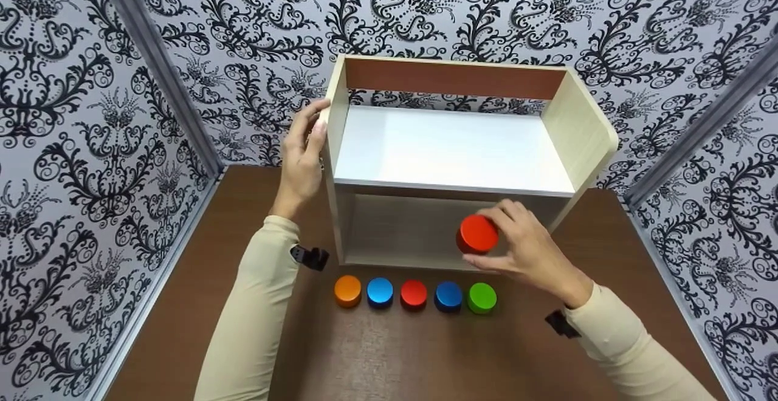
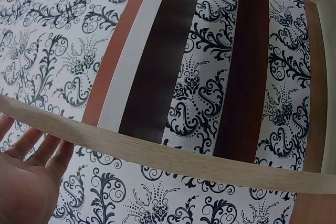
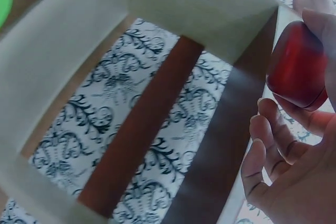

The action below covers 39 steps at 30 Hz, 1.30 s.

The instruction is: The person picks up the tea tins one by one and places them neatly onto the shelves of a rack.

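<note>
My left hand [image 1: 304, 158] rests its fingertips against the outer side of the shelf unit's left panel [image 1: 335, 115]. In the left wrist view those fingers [image 2: 39, 150] reach up to the pale panel edge with the palm away from it. A short, glossy red cylinder [image 1: 478, 234] is pinched between the thumb and fingers of my right hand [image 1: 529, 252], in front of the lower compartment. The right wrist view shows that red cylinder [image 3: 299, 66] from the side, between thumb and index finger, while the other fingers curl loosely beside it.
The two-level shelf unit has a white middle board [image 1: 450, 146]. A row of smaller cylinders stands before it: orange [image 1: 347, 291], light blue [image 1: 380, 292], red [image 1: 414, 294], dark blue [image 1: 448, 296], green [image 1: 482, 298]. Patterned walls [image 1: 425, 12] surround the brown table [image 1: 389, 358].
</note>
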Available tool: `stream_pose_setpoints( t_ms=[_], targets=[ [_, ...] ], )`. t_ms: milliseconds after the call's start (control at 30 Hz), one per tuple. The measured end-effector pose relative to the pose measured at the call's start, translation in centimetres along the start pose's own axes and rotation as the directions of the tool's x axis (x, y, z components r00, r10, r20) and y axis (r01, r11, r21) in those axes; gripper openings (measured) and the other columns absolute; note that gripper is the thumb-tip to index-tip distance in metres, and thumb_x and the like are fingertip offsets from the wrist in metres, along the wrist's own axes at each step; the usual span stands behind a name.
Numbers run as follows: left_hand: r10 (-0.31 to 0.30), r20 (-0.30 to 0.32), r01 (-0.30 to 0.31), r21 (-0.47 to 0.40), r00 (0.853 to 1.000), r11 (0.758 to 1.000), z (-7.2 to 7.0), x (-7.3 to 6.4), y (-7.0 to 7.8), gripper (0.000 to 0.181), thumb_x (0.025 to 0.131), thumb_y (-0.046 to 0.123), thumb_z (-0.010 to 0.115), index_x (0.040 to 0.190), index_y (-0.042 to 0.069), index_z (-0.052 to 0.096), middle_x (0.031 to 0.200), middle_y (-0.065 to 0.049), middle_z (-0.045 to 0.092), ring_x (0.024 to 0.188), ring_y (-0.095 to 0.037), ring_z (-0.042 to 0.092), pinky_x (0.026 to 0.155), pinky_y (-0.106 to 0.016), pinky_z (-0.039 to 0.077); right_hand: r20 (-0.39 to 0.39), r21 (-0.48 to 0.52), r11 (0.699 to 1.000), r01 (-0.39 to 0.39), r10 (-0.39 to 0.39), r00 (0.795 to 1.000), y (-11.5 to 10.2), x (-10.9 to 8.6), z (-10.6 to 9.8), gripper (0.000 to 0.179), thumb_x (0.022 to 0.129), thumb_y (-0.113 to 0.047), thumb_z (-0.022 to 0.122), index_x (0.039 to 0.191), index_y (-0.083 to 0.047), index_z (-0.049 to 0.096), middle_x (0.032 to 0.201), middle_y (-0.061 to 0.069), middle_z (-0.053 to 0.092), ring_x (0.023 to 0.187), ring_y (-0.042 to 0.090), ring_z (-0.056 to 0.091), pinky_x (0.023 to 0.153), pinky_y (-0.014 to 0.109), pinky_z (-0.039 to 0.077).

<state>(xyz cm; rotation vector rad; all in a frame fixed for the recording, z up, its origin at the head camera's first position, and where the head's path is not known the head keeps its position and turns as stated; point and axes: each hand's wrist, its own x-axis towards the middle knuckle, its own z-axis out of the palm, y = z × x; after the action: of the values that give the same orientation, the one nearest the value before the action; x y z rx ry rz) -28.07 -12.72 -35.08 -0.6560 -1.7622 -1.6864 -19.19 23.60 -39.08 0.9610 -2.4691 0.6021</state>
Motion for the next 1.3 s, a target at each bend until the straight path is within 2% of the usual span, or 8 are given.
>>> stream_pose_setpoints(
  t_ms=[300,533,833,1033,1300],
  targets=[
    [0.007,-0.008,-0.007,0.000,1.000,1.000,0.1,-0.1,0.0,0.038,0.104,0.010,0.044,0.137,-0.007,0.053,0.130,-0.029,0.059,0.109,-0.043,0.058,0.091,-0.048,0.054,0.081,0.060,0.998,-0.037,0.032,0.996,-1.4,4.4,-1.2,0.061,0.075,-0.041,0.090,0.118,-0.006,0.063,0.099,0.006,0.056,0.089,0.024,0.052,0.072,0.036,0.049],
    [0.008,-0.006,-0.008,0.020,1.000,1.000,0.1,0.0,-0.2,0.040,0.103,0.015,0.044,0.137,-0.005,0.053,0.129,-0.027,0.060,0.107,-0.043,0.060,0.087,-0.044,0.057,0.150,0.151,0.984,-0.091,0.068,0.986,-2.0,7.9,-1.5,0.059,0.078,-0.039,0.088,0.121,-0.007,0.063,0.106,0.008,0.058,0.099,0.023,0.052,0.081,0.039,0.052],
    [0.018,-0.003,-0.018,0.006,1.000,1.000,0.0,0.0,-0.1,0.039,0.104,0.012,0.044,0.137,-0.006,0.053,0.129,-0.029,0.059,0.107,-0.043,0.059,0.088,-0.048,0.055,0.172,0.195,0.968,-0.159,0.126,0.977,-2.5,12.4,-1.3,0.058,0.078,-0.037,0.088,0.120,-0.004,0.065,0.105,0.011,0.057,0.100,0.027,0.054,0.087,0.042,0.047],
    [0.028,-0.001,-0.028,-0.013,1.000,1.000,0.1,0.0,-0.2,0.038,0.103,0.009,0.043,0.136,-0.008,0.052,0.129,-0.029,0.058,0.109,-0.046,0.057,0.093,-0.046,0.053,0.229,0.180,0.957,-0.226,0.182,0.956,-3.1,15.0,-0.7,0.058,0.081,-0.041,0.086,0.122,-0.007,0.064,0.108,0.010,0.056,0.102,0.029,0.053,0.089,0.043,0.044],
    [0.016,-0.003,-0.016,0.002,1.000,1.000,0.1,0.0,-0.2,0.038,0.103,0.010,0.044,0.137,-0.007,0.053,0.127,-0.030,0.060,0.106,-0.045,0.058,0.088,-0.047,0.055,0.276,0.142,0.953,-0.268,0.222,0.935,-3.5,17.7,0.6,0.058,0.082,-0.044,0.083,0.123,-0.008,0.061,0.114,0.008,0.056,0.104,0.028,0.052,0.091,0.043,0.044]
  ],
)
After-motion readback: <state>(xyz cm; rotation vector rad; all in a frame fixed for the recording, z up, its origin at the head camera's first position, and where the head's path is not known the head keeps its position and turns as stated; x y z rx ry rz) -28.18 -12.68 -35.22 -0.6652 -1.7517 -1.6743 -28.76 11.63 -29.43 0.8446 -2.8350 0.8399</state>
